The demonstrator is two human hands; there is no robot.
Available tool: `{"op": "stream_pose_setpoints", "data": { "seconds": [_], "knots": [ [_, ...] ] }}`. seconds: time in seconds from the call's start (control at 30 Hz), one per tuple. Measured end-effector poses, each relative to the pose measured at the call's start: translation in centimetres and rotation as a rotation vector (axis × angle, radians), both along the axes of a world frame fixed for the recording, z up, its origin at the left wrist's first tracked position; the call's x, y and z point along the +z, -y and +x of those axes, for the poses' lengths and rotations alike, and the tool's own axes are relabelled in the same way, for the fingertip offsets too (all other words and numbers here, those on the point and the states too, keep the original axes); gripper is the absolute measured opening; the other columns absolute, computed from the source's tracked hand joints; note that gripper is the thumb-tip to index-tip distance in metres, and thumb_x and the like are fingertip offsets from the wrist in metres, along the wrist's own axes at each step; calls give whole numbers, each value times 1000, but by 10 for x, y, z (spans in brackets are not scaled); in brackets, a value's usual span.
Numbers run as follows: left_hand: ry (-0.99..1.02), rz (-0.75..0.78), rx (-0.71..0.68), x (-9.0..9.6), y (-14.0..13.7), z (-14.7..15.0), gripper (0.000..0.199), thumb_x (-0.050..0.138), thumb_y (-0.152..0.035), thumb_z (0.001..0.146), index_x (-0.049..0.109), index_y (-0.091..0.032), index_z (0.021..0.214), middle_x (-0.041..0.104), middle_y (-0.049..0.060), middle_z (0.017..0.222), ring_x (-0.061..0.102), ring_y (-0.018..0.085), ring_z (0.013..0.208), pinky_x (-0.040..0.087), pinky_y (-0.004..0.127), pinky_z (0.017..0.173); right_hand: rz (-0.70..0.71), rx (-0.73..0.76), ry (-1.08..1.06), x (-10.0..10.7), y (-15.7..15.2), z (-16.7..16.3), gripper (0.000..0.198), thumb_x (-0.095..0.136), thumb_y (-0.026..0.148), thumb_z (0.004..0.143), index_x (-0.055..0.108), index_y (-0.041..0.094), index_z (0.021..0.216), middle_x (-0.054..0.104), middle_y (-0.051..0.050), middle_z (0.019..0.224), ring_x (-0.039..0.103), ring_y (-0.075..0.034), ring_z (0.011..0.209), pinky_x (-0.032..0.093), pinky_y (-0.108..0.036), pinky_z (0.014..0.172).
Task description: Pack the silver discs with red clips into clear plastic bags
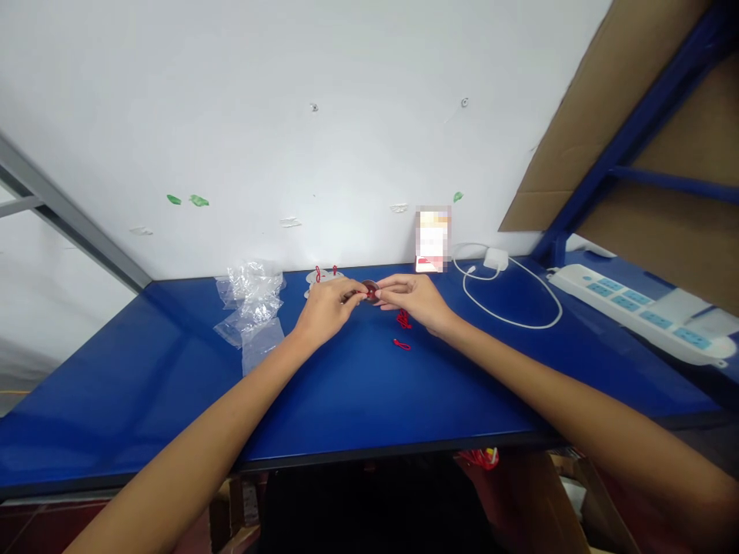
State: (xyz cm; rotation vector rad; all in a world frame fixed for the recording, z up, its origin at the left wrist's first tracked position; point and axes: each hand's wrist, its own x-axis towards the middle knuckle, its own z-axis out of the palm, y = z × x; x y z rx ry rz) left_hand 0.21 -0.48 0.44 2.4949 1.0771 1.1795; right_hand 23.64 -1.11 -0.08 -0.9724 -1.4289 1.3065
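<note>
Between my two hands is a small dark reddish-brown disc [372, 291] with a bit of red cord at its middle. My left hand [330, 309] pinches its left side with thumb and forefinger, near the red cord. On the other side my right hand [416, 300] grips the disc's edge in its fingertips. A small heap of red cord loops [403, 318] lies on the blue table just below my right hand. One separate red cord loop [402, 345] rests nearer to me. Behind my left hand, partly hidden, are pale round pieces [315, 277] with red loops.
Clear plastic bags [254, 308] lie on the blue table [346, 400] at left. A lit phone [432, 240] leans against the white wall. To the right are a white charger [496, 259] with a looped cable and a white power strip [640, 312] beside a blue frame.
</note>
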Motion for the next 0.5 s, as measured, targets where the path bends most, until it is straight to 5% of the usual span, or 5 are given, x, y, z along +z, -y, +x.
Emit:
{"op": "stream_pose_setpoints", "data": {
  "seconds": [0.23,0.5],
  "knots": [
    [115,-70,16,-3,1,0,19,75,-21,101,85,-26,117,87,3,109,82,21,85,65,34,82,-19,-24,-63,1,4,-3,45,101,50,72,86,19,101,87,-10,96,86,-25,92,72,-39,91],
    [-24,38,57,-6,-1,-1,12,73,-21,103,82,-24,110,83,3,98,77,18,77,61,31,73,-33,-34,-68,4,7,-5,48,103,55,68,87,20,97,87,-9,96,85,-27,95,71,-42,95]
  ]
}}
